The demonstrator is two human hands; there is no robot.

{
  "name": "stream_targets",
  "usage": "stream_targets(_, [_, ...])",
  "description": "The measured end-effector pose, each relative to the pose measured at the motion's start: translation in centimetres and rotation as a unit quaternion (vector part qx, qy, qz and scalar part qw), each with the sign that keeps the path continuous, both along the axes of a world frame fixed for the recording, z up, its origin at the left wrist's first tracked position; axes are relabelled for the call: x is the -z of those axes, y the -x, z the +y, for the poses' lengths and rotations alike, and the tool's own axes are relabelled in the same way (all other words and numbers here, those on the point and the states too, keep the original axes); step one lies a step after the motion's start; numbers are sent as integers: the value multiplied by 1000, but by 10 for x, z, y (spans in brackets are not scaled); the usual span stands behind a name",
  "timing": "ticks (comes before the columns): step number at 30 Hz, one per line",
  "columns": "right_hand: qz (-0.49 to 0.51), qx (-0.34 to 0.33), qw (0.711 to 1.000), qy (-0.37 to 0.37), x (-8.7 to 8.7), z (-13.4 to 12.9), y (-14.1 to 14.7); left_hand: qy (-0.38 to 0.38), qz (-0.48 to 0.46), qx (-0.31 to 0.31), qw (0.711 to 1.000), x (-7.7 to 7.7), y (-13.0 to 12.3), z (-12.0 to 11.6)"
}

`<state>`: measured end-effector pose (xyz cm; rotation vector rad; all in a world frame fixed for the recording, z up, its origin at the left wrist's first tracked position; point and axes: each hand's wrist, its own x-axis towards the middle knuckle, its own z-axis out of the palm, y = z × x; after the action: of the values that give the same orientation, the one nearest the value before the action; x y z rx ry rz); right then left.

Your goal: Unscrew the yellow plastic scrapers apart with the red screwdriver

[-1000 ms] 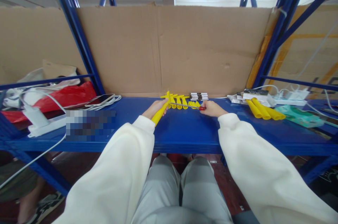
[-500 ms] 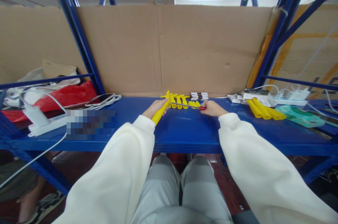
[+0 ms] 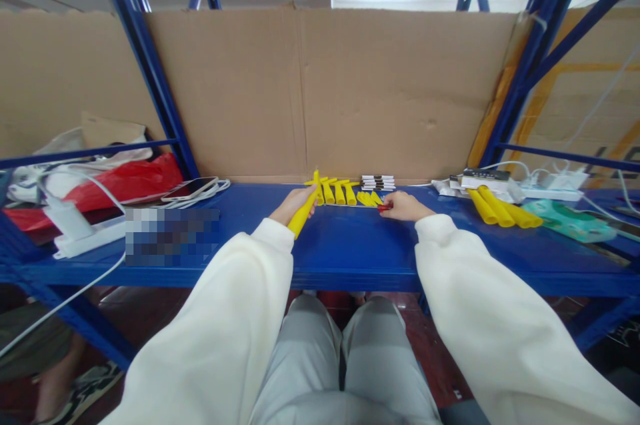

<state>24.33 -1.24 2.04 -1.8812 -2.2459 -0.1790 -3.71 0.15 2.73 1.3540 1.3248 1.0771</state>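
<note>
My left hand [image 3: 299,203] is closed around a yellow tube-like plastic piece [image 3: 302,217], tilted, with a cross-shaped top above the fingers. My right hand [image 3: 401,205] grips the red handle of a screwdriver [image 3: 384,207]. Its thin shaft points left across the shelf top, toward the yellow piece; whether the tip touches that piece I cannot tell. Behind and between my hands stand several similar yellow pieces [image 3: 339,193] in a row. Small yellow parts [image 3: 369,198] lie just left of my right hand. A stack of white-and-black slim items [image 3: 378,182] sits behind them.
Yellow tubes [image 3: 495,206] and a teal packet [image 3: 570,219] lie on the blue shelf [image 3: 350,248] at right. A white power strip [image 3: 90,238], a red bag [image 3: 125,185] and a cabled phone [image 3: 189,189] are at left. Cardboard [image 3: 320,91] walls the back.
The screwdriver's shaft has dropped from a slant up to the yellow piece's top to nearly level and lower. My left hand and the yellow piece have shifted very slightly left.
</note>
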Motion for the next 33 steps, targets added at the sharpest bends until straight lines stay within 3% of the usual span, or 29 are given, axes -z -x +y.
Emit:
stream_targets(11, [56,-56,996,46,3,7,-11,-1,21,-6,1000,-7,-2,-11])
stream_targets(21, [96,-83,988,90,2,3,-13,1,-3,-6,1000,-5,-2,-8])
stream_targets(26, [66,-78,993,59,0,1,18,3,-16,-8,1000,-5,-3,-6])
stream_targets(33, [-20,-93,994,60,-6,-1,95,12,-12,-17,1000,-5,-2,-4])
